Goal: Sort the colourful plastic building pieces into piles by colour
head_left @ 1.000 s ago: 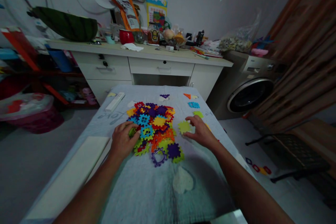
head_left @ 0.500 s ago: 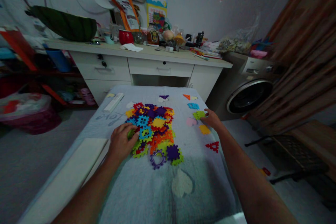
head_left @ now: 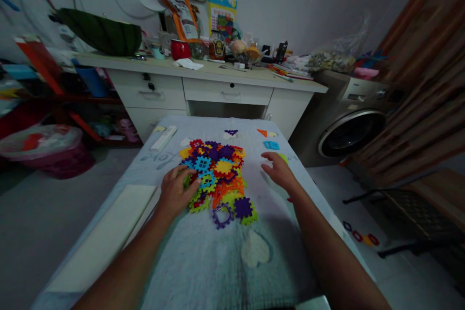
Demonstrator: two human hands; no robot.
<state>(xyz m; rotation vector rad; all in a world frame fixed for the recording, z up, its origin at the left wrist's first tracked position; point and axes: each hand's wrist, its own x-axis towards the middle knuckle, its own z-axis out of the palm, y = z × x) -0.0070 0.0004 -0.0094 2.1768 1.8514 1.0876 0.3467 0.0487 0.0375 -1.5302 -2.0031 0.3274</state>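
Several notched plastic building pieces lie in a heap, among them a yellow square, a dark purple square and a light blue window-shaped piece. My left hand rests at the heap's left edge, fingers and thumb apart over the pieces. Right of the heap hovers my right hand, open and holding nothing. Behind its fingers a lime green piece shows only in part. Farther back are a blue piece, an orange triangle and a purple triangle.
A cloth covers the table. At its left are a long white board and a white narrow box. Beyond stands a cluttered white desk, with a washing machine to the right. Several pieces lie on the floor.
My right hand has moved left, away from the lime green piece, toward the heap; it now covers the yellow piece's spot. My left hand stays at the heap. The view has shifted slightly.
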